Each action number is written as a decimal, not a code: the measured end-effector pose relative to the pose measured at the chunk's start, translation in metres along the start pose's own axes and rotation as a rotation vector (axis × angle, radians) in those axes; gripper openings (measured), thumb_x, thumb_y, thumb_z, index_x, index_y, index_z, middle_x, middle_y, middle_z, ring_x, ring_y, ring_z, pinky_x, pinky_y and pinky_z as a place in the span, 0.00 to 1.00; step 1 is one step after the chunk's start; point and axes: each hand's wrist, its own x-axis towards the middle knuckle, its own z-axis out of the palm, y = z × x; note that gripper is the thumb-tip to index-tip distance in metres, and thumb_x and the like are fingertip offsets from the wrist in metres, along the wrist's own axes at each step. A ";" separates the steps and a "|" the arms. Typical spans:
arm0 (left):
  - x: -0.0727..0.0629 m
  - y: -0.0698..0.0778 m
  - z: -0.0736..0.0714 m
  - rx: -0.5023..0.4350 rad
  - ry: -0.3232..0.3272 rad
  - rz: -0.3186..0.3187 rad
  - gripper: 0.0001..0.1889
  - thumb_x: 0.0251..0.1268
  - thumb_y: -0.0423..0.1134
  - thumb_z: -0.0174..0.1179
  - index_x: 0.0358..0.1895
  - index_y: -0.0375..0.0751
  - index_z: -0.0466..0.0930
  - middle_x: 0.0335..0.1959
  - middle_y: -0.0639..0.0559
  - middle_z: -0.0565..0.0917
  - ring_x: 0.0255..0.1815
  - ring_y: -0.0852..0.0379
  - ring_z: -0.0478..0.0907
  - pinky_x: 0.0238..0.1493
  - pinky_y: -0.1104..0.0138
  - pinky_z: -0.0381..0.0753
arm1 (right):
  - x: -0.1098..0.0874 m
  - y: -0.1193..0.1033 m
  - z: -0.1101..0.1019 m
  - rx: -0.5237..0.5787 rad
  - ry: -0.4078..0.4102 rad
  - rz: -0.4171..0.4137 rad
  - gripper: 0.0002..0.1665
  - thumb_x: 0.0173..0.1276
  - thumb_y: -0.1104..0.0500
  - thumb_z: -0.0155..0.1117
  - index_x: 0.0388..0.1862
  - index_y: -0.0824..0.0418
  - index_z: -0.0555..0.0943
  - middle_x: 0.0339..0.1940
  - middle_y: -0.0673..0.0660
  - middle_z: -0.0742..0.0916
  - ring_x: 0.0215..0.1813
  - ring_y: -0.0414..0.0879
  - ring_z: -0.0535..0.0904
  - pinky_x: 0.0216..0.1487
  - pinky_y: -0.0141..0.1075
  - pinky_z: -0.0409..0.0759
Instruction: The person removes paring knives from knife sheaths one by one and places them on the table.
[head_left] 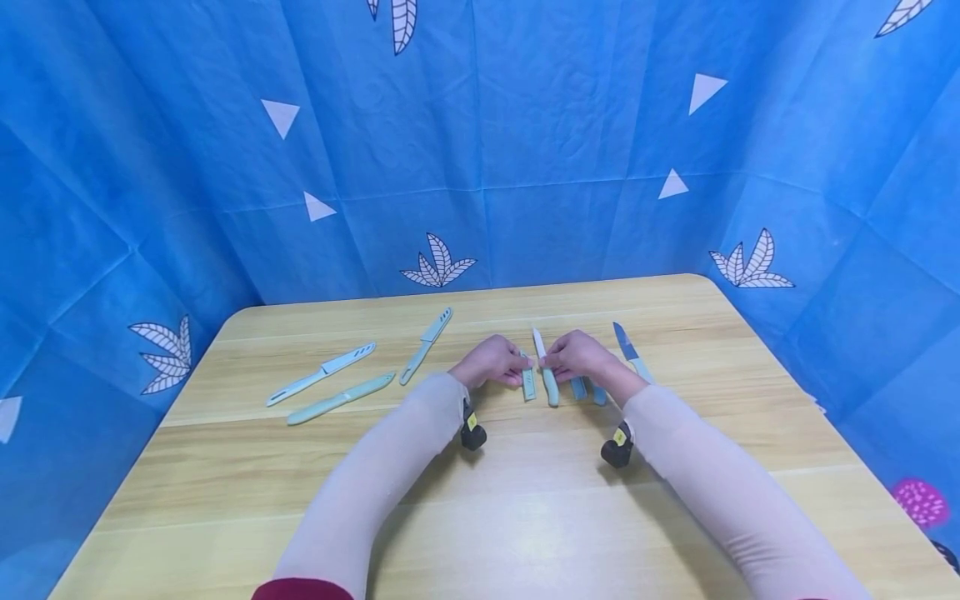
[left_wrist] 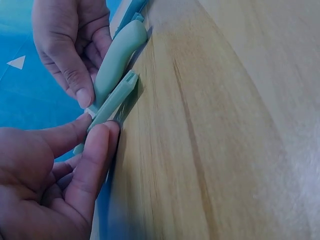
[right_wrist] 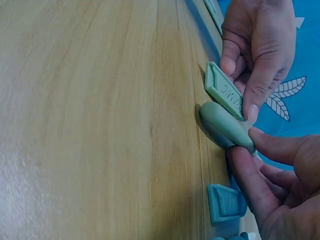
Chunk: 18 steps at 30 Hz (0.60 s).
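My left hand (head_left: pixel 491 363) pinches a light green knife sheath (head_left: pixel 528 384) between thumb and fingers. In the left wrist view the sheath (left_wrist: pixel 111 104) is held on edge close over the table. My right hand (head_left: pixel 587 357) pinches a paring knife (head_left: pixel 551 389) where its green handle meets the blade, with the white blade pointing away from me. The knife's handle (right_wrist: pixel 223 122) lies side by side with the sheath. Just right of it, a blue sheath (right_wrist: pixel 226 202) rests on the table, partly behind the right hand in the head view.
On the left of the wooden table (head_left: pixel 525 517) lie a blue sheathed knife (head_left: pixel 322 372), a green sheathed knife (head_left: pixel 341 398) and another sheathed knife (head_left: pixel 425 347). Beyond the right hand lies a bare knife with a dark blue blade (head_left: pixel 624 340). A blue curtain (head_left: pixel 555 225) hangs behind.
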 end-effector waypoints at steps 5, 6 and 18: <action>-0.002 0.001 0.003 0.048 0.030 -0.007 0.09 0.67 0.38 0.63 0.32 0.35 0.82 0.22 0.46 0.83 0.18 0.60 0.78 0.25 0.72 0.84 | 0.002 0.001 0.002 -0.041 0.024 -0.001 0.12 0.69 0.62 0.65 0.45 0.71 0.82 0.39 0.62 0.87 0.40 0.50 0.85 0.41 0.37 0.88; -0.002 0.001 0.003 0.057 0.032 -0.007 0.09 0.67 0.38 0.63 0.32 0.35 0.82 0.22 0.47 0.83 0.17 0.60 0.78 0.24 0.72 0.84 | 0.002 0.002 0.002 -0.045 0.029 0.001 0.12 0.69 0.62 0.65 0.45 0.71 0.82 0.39 0.62 0.87 0.39 0.50 0.85 0.41 0.36 0.88; -0.004 0.004 0.003 0.149 0.064 -0.036 0.11 0.66 0.40 0.65 0.29 0.35 0.82 0.18 0.49 0.82 0.15 0.62 0.77 0.21 0.75 0.80 | 0.003 -0.001 0.003 -0.134 0.082 0.014 0.11 0.66 0.59 0.69 0.38 0.68 0.84 0.32 0.59 0.88 0.34 0.47 0.85 0.35 0.34 0.88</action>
